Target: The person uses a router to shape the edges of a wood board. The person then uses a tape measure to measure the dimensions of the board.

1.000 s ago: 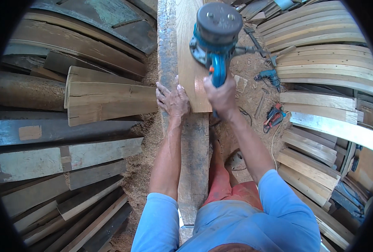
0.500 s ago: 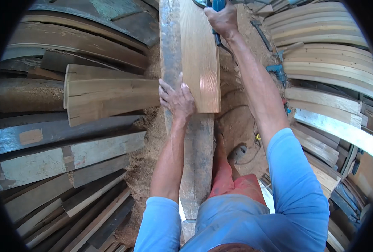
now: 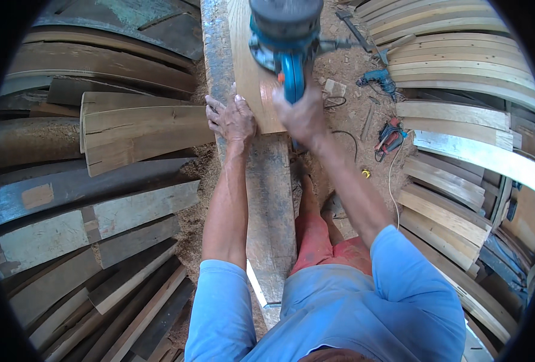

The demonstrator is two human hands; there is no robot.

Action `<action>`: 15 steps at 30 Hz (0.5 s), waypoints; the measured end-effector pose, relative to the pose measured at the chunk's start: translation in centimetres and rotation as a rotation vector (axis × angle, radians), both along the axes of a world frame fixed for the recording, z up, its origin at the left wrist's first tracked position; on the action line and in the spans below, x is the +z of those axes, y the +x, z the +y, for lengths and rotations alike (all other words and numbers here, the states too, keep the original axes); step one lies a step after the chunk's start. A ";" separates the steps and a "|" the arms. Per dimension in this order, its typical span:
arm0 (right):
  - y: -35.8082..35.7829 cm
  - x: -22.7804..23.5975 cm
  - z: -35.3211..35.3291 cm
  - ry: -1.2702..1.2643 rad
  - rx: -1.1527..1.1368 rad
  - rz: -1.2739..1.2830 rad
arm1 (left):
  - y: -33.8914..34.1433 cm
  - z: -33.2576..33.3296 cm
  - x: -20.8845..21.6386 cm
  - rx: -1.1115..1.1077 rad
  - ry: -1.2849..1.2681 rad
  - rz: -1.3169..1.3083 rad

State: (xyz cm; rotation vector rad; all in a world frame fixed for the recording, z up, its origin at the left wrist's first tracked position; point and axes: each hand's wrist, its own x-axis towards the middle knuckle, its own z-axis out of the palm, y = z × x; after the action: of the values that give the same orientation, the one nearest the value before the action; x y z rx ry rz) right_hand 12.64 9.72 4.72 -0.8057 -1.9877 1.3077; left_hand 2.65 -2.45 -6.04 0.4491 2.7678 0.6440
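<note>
Head view: right hand [image 3: 303, 114] clenched round the handle of a teal and dark grey electric power planer [image 3: 285, 36], which sits on the top face of a pale, smooth wooden plank [image 3: 252, 90]. Left hand [image 3: 232, 119] lies flat with fingers spread, pressing the plank's near left corner; it grips nothing. The plank lies lengthwise on a long, weathered grey timber beam [image 3: 270, 205] that runs between the person's legs, near end of the plank roughly mid-beam.

Progress, as a judgement: the plank's visible face already looks clean and light next to the rough beam, so some surfacing seems done. The tool is close to the near end; the far part is out of frame, so what's left can't be told.

Around it: sawdust-covered ground [image 3: 195, 199], stacks of curved grey boards [image 3: 117, 139] on the left, pale curved planks [image 3: 460, 60] on the right, a small blue drill [image 3: 377, 78] and a red-handled tool [image 3: 389, 137] lying on the ground.
</note>
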 end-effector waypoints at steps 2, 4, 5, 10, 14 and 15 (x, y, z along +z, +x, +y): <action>3.6 0.6 -3.4 -0.030 0.005 -0.043 | 0.0 -0.1 -0.2 0.001 -0.001 0.001; 7.1 1.2 -6.8 -0.071 0.011 -0.071 | -0.2 -0.2 -0.6 0.001 -0.001 0.012; 8.9 1.4 -8.3 -0.110 0.020 -0.087 | -0.3 -0.1 -0.6 -0.003 -0.002 0.006; 16.6 0.2 -14.8 -0.246 0.072 -0.144 | -0.1 -0.1 -0.5 -0.005 -0.038 -0.002; 16.6 0.4 -14.9 -0.219 0.075 -0.153 | -0.2 -0.2 -0.6 -0.009 -0.066 0.010; 16.5 0.5 -14.8 -0.230 0.068 -0.171 | -0.2 -0.2 -0.6 -0.011 -0.062 0.006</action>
State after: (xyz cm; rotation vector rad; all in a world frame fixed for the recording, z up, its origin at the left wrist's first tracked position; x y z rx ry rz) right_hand 29.18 -5.11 5.24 -0.9946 -2.0351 1.5749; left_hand 2.47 -2.61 -6.61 0.4539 2.7803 0.5537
